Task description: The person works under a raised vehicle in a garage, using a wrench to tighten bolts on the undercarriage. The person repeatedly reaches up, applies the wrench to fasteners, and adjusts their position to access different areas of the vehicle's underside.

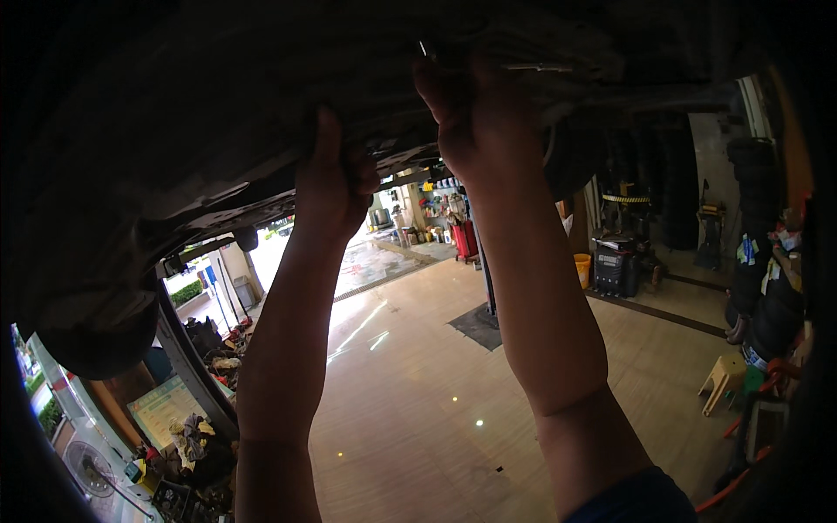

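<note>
Both my arms reach up to the dark underside of a raised car [218,113]. My left hand [336,181] is up by the underbody with its thumb raised and its fingers curled in; anything inside them is hidden. Higher and to the right, my right hand [488,118] is closed against the underside, its fingers mostly lost in shadow. A small shiny metal piece [424,50] shows just above its thumb. On its other side a thin, pale metal rod [539,67] lies along the underside. Whether the hand grips either one is too dark to tell.
Lift posts [193,349] stand at left and beyond my right arm. Stacked tyres [772,305], a yellow stool [724,382] and a black case [615,266] are at right. A fan [89,468] and cluttered parts [187,449] fill the lower left. Shelves [445,205] line the back.
</note>
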The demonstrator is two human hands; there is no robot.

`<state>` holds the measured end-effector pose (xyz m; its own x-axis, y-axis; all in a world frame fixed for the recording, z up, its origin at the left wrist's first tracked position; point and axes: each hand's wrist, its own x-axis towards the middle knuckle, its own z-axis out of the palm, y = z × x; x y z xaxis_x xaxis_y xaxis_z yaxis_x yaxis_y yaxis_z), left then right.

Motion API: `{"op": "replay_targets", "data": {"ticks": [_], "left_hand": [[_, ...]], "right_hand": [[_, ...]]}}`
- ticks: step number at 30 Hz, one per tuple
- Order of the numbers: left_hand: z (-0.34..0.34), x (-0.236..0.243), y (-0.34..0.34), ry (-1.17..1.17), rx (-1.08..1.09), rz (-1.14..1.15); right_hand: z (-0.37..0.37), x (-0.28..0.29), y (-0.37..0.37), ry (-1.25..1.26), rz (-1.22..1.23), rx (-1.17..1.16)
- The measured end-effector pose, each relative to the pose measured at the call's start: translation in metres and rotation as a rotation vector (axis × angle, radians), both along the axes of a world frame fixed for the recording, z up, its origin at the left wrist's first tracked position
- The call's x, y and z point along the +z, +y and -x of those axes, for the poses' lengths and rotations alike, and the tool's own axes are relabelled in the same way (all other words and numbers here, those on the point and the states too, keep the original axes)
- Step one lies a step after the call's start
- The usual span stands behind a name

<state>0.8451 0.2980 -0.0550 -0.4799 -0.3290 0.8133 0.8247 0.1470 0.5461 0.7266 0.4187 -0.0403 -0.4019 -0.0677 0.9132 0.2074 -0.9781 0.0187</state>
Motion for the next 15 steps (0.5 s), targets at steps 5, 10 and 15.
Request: {"op": "replay_targets", "data": {"ticks": [5, 10, 15], "left_hand": [[-0.007, -0.005, 0.0, -0.013, 0.082, 0.046], [-0.004, -0.002, 0.002, -0.017, 0.092, 0.053], [-0.005, -0.002, 0.006, -0.017, 0.115, 0.037]], "right_hand": [[-0.018, -0.005, 0.011, -0.027, 0.023, 0.034], [0.006, 0.0, -0.002, 0.003, 0.051, -0.276], [0.017, 0.005, -0.01, 0.027, 0.083, -0.35]]}}
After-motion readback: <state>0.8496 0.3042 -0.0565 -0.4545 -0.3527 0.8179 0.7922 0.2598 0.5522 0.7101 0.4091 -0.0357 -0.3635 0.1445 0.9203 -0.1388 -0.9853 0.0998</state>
